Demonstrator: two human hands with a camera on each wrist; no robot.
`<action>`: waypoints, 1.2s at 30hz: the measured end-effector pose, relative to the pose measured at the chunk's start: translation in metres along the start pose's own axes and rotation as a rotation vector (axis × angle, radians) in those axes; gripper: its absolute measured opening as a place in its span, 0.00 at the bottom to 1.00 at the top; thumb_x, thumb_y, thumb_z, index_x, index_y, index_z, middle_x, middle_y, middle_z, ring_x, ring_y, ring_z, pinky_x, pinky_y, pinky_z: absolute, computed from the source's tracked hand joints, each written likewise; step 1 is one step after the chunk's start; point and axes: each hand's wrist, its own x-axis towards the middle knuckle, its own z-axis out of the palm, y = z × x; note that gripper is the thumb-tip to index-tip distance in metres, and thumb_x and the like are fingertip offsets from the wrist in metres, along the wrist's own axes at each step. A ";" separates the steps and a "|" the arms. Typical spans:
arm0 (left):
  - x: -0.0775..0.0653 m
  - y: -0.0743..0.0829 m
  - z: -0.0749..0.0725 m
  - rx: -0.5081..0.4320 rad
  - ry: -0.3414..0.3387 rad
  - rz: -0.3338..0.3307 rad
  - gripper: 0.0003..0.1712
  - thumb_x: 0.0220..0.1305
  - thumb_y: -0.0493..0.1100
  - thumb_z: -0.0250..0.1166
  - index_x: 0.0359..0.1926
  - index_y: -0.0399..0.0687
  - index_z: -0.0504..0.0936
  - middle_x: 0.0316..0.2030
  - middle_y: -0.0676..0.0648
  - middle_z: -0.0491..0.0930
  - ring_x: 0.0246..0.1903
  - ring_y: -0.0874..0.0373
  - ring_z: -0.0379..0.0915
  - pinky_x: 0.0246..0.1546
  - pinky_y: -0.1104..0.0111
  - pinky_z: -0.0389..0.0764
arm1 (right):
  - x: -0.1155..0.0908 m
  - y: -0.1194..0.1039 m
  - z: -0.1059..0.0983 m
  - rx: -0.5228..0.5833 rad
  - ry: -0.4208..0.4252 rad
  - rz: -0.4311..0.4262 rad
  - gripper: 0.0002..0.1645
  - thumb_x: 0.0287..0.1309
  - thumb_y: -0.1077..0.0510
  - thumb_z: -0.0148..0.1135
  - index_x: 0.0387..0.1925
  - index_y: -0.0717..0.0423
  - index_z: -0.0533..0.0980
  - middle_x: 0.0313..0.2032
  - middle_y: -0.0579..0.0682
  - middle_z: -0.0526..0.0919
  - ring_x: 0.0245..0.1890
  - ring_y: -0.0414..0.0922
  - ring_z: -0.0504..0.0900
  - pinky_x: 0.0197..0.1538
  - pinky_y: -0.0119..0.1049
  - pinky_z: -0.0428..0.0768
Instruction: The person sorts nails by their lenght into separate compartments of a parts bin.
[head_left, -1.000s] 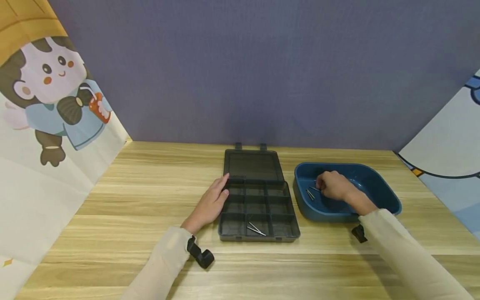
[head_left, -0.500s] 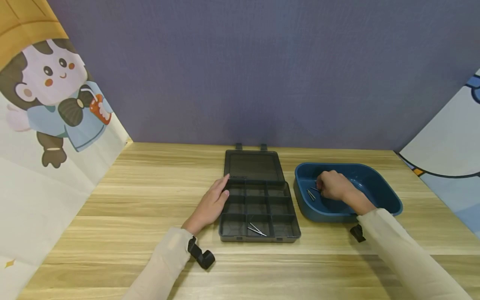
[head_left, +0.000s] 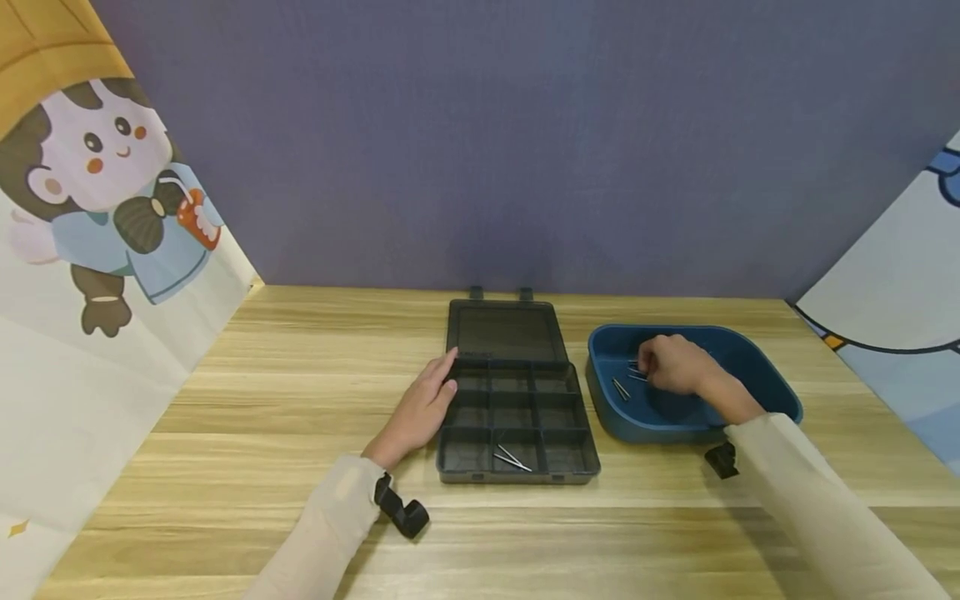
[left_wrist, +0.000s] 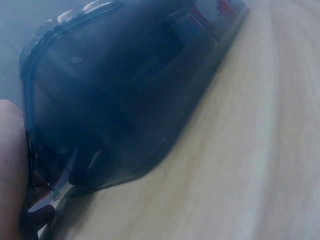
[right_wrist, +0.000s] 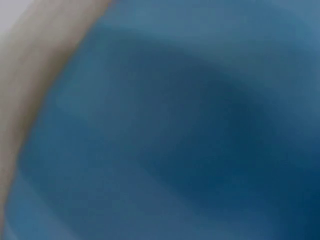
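Observation:
My left hand (head_left: 416, 414) lies along the left side of a dark translucent compartment box (head_left: 536, 477), fingers extended and touching its edge. The box stands open, its lid (head_left: 506, 327) folded back. Two thin silvery nail-like pieces (head_left: 512, 458) lie in its front middle compartment. My right hand (head_left: 681, 367) reaches down into a blue plastic basin (head_left: 768, 375), fingers curled and pointing down beside more nail-like pieces (head_left: 637, 377). Its fingertips are partly hidden, so I cannot tell whether they hold a piece. Another small group of nail-like pieces (head_left: 621, 389) lies at the basin's left.
Both things stand on a wooden table (head_left: 300, 358), the basin right of the box. A purple-grey panel (head_left: 525, 150) rises behind, with printed cartoon panels at both sides. The right wrist view is blurred blue basin wall (right_wrist: 175, 125).
My right hand has shifted slightly back and right inside the basin, showing more of the nail-like pieces by its fingers. The left hand and box stay as they were.

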 end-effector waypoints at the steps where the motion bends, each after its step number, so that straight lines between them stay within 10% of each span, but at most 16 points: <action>1: 0.000 0.000 0.000 0.001 0.002 0.001 0.29 0.74 0.40 0.45 0.72 0.39 0.55 0.70 0.37 0.58 0.69 0.42 0.55 0.68 0.49 0.58 | -0.001 -0.001 -0.002 0.004 -0.003 0.003 0.08 0.48 0.71 0.56 0.28 0.57 0.75 0.23 0.48 0.76 0.20 0.42 0.69 0.25 0.34 0.67; 36: 0.000 0.002 -0.001 0.002 -0.008 -0.003 0.29 0.74 0.40 0.45 0.73 0.39 0.54 0.70 0.37 0.57 0.69 0.41 0.54 0.68 0.48 0.57 | -0.027 -0.022 -0.015 0.077 0.025 -0.030 0.08 0.46 0.72 0.58 0.29 0.58 0.74 0.22 0.46 0.72 0.21 0.42 0.65 0.28 0.35 0.64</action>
